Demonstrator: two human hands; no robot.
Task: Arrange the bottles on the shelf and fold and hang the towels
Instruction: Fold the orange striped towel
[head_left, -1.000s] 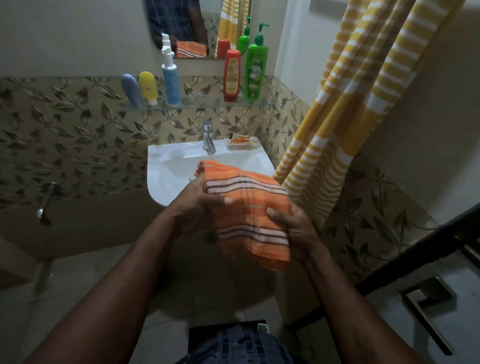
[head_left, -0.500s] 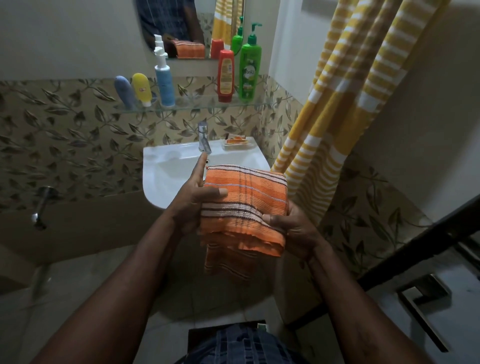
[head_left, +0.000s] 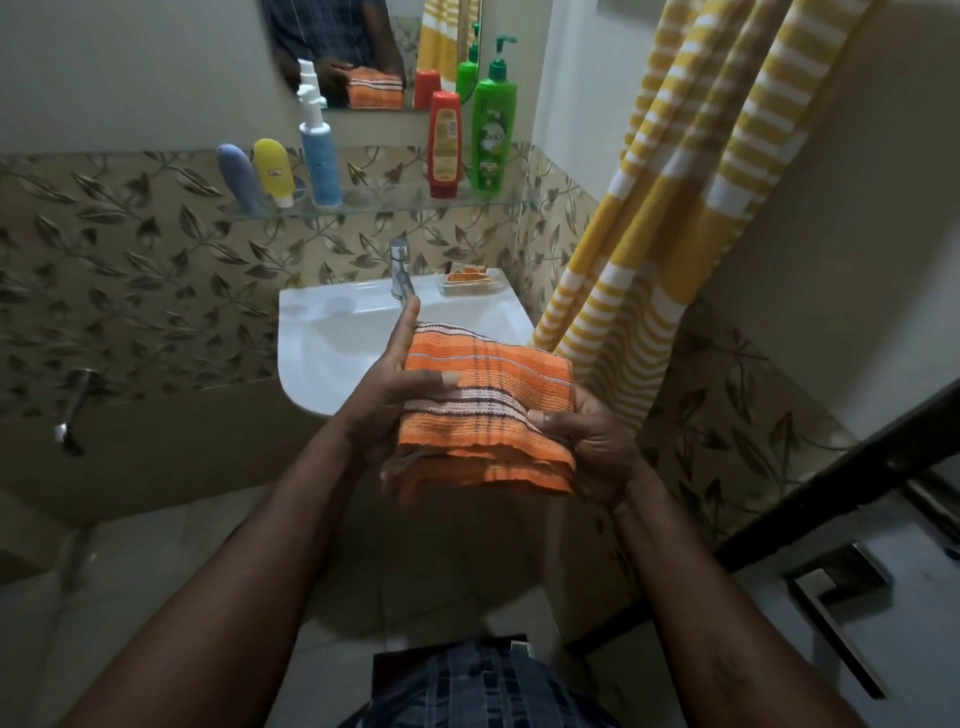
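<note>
Folded orange striped cloth towel (head_left: 488, 410) held flat in front of the white ceramic sink (head_left: 332, 343). Left hand (head_left: 384, 405) clamps its left edge, thumb on top, forefinger straight. Right hand (head_left: 592, 447) grips the right edge, thumb over. Far glass shelf (head_left: 395, 200) holds five bottles; yellow striped curtain (head_left: 675, 208) hangs right.

We lose the fingers of the right hand (head_left: 597, 447) under the folded orange striped towel (head_left: 488, 410); only its thumb shows. The print on the red plastic bottle (head_left: 444, 145) is too small to read, and the wall mirror (head_left: 405, 36) runs off the top edge.
</note>
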